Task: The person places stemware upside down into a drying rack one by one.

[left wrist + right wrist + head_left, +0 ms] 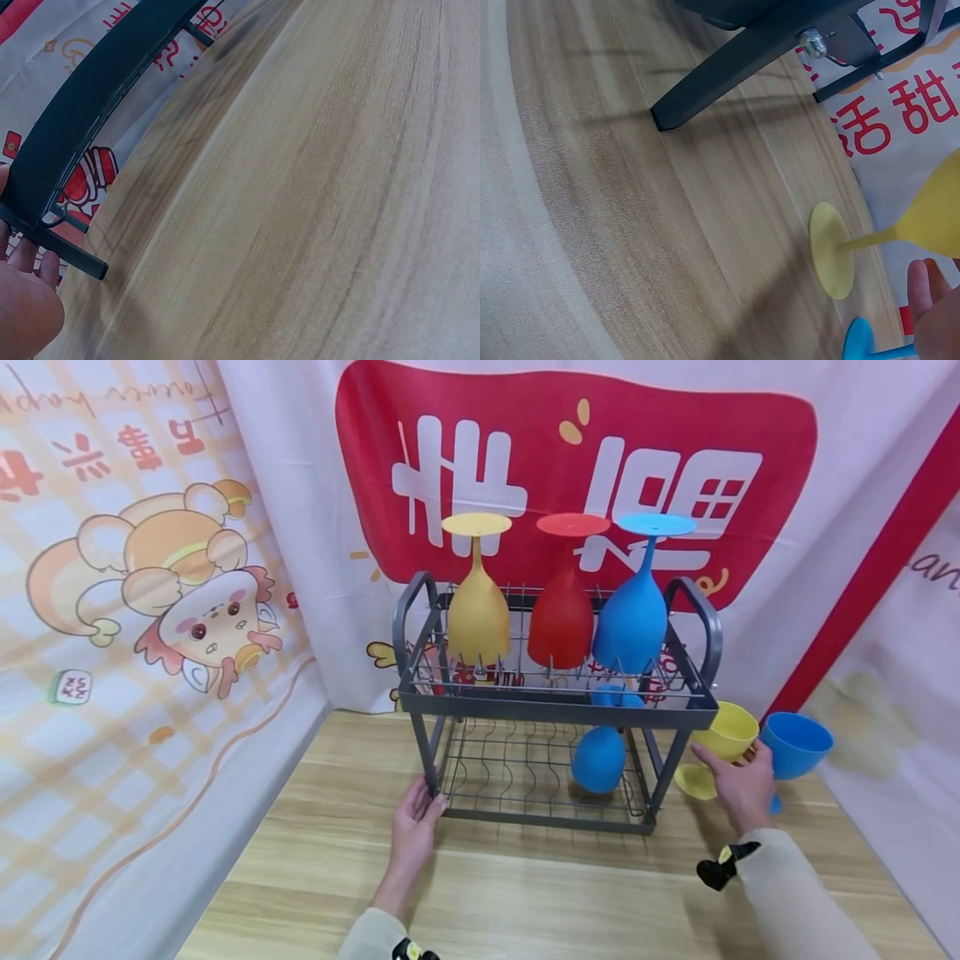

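Note:
My left hand (415,822) holds the lower front left corner of a dark grey two-tier dish rack (555,708). In the left wrist view, fingers (26,255) curl under the rack's end, beside its foot. On the right, my right hand (746,785) grips the bowl of a yellow goblet (731,731), thumb on one side and fingers on the other. The goblet stands upright, its round base (831,251) at the tabletop. Close behind that hand is an upright blue goblet (798,747), its stem partly hidden by the hand.
Upside down on the top tier are a yellow goblet (477,610), a red goblet (562,618) and a blue goblet (633,618). Another blue goblet (598,760) sits inverted on the lower tier. Printed curtains (300,527) enclose the wooden table (525,893) at the back and sides.

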A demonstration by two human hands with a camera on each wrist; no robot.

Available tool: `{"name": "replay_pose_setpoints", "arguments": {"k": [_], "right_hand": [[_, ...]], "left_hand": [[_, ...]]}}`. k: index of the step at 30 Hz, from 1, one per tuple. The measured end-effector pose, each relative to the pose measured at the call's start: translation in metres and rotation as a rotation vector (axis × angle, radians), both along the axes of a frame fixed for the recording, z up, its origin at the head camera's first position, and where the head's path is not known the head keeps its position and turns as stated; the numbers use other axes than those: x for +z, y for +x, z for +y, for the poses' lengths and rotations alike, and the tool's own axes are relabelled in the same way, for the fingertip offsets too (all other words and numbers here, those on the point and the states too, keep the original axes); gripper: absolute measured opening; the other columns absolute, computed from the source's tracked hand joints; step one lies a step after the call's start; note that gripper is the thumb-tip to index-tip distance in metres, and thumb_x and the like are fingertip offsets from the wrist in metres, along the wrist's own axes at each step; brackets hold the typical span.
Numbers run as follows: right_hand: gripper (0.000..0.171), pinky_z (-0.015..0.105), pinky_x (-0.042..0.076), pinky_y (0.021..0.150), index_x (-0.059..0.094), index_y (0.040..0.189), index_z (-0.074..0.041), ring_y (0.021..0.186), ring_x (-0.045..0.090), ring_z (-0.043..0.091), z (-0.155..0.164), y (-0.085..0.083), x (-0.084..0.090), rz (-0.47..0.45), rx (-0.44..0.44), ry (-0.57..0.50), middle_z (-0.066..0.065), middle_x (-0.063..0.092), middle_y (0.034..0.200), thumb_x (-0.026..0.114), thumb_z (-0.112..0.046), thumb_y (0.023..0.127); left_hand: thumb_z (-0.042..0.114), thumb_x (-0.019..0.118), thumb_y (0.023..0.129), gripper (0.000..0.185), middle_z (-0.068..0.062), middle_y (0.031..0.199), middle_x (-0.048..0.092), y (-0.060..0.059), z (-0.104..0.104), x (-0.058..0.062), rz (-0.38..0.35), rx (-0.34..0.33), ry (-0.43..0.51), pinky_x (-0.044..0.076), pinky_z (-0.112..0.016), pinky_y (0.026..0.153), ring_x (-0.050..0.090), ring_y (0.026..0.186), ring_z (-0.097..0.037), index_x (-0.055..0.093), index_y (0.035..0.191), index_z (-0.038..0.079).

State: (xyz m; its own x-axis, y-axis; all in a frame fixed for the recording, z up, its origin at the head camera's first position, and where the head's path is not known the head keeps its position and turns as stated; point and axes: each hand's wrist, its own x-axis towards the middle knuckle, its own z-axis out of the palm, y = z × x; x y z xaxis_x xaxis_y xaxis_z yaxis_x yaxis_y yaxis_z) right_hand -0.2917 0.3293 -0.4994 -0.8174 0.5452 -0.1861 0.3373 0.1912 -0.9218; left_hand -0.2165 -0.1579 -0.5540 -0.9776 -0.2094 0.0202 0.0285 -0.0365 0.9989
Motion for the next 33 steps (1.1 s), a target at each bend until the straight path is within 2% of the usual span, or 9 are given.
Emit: {"name": "replay_pose_setpoints", "arguments": {"k": [6, 15, 19, 24, 27, 33], "right_hand": [[0.114, 0.064, 0.028, 0.130, 0.005, 0.171, -0.018, 0.162, 0.022, 0.042, 0.001, 0.000, 0.001, -0.013, 0.028, 0.024, 0.014, 0.013, 0.179, 0.073, -0.062, 0.091], [0.114, 0.062, 0.038, 0.125, 0.010, 0.169, -0.014, 0.157, 0.034, 0.041, -0.015, 0.009, 0.001, 0.057, 0.066, 0.032, 0.016, 0.024, 0.176, 0.075, -0.063, 0.090], [0.114, 0.060, 0.041, 0.124, 0.014, 0.168, -0.013, 0.154, 0.039, 0.039, -0.018, 0.021, 0.004, 0.088, 0.054, 0.032, 0.016, 0.029, 0.173, 0.077, -0.063, 0.088], [0.113, 0.062, 0.035, 0.127, 0.016, 0.169, -0.013, 0.157, 0.034, 0.041, -0.016, 0.041, 0.012, 0.096, 0.065, 0.059, 0.016, 0.027, 0.175, 0.077, -0.064, 0.088], [0.110, 0.064, 0.034, 0.127, 0.017, 0.168, -0.013, 0.157, 0.032, 0.042, -0.014, 0.055, 0.017, 0.115, 0.096, 0.108, 0.016, 0.028, 0.174, 0.076, -0.063, 0.090], [0.102, 0.070, 0.042, 0.117, 0.022, 0.168, -0.014, 0.145, 0.041, 0.044, -0.008, 0.084, 0.022, 0.156, 0.141, 0.242, 0.020, 0.039, 0.166, 0.078, -0.053, 0.092]], "left_hand": [[0.011, 0.064, 0.104, 0.058, -0.009, 0.164, 0.050, 0.000, 0.002, 0.001, -0.010, 0.002, -0.009, 0.037, -0.044, 0.126, 0.047, 0.154, -0.031, 0.047, 0.159, 0.017], [0.011, 0.063, 0.104, 0.056, -0.010, 0.164, 0.049, 0.006, -0.003, 0.003, -0.027, 0.019, -0.007, 0.035, -0.046, 0.127, 0.046, 0.154, -0.031, 0.049, 0.158, 0.019], [0.012, 0.064, 0.104, 0.056, -0.009, 0.165, 0.049, 0.006, -0.004, 0.003, -0.029, 0.020, -0.008, 0.035, -0.044, 0.127, 0.045, 0.155, -0.029, 0.050, 0.157, 0.021], [0.011, 0.063, 0.104, 0.056, -0.010, 0.165, 0.048, 0.005, -0.003, 0.004, -0.031, 0.014, -0.007, 0.036, -0.043, 0.126, 0.045, 0.155, -0.031, 0.049, 0.158, 0.019], [0.010, 0.063, 0.104, 0.056, -0.010, 0.164, 0.049, 0.004, -0.002, 0.004, -0.031, 0.016, -0.003, 0.037, -0.040, 0.125, 0.046, 0.154, -0.030, 0.050, 0.157, 0.020], [0.010, 0.064, 0.103, 0.056, -0.011, 0.165, 0.049, 0.001, 0.001, 0.003, -0.033, 0.007, -0.014, 0.038, -0.039, 0.124, 0.046, 0.155, -0.029, 0.051, 0.156, 0.022]]}}
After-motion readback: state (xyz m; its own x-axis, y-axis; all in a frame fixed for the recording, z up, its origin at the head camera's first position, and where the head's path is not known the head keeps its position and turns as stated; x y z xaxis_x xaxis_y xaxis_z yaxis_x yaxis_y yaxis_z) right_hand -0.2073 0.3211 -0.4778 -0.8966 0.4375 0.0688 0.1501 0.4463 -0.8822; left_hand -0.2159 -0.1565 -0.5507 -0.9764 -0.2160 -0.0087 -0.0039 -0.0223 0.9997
